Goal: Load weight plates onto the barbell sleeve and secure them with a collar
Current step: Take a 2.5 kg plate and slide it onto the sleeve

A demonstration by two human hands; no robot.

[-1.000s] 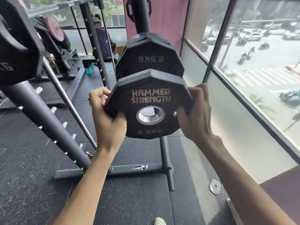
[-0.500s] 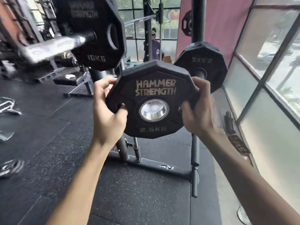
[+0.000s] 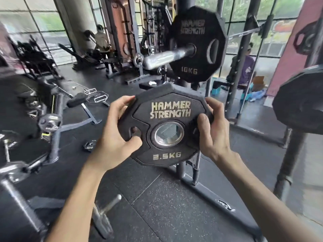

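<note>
Two hands hold a small plate [image 3: 170,110] up in the air, near the middle. It is black with many flat sides. It says HAMMER STRENGTH on top and 2.5KG at the bottom. It has a shiny metal ring round the hole in its middle. Its front faces the person.

The left hand [image 3: 115,137] grips the left edge of the small plate. Its fingers [image 3: 125,100] curl round the rim and its thumb lies on the front, by a grip hole. The right hand [image 3: 213,131] grips the right edge the same way, with its thumb pressed on the front.

Farther off and higher up is a big plate [image 3: 197,44] marked 10KG. It sits on the barbell sleeve [image 3: 167,56]. The bare silver end of the sleeve sticks out to the left and looks blurry. The small plate is below the sleeve and does not touch it.

Another dark plate [image 3: 300,102] hangs at the right edge. The floor [image 3: 157,198] is black with tiny specks. A person in purple [image 3: 246,67] sits far away by the windows.
</note>
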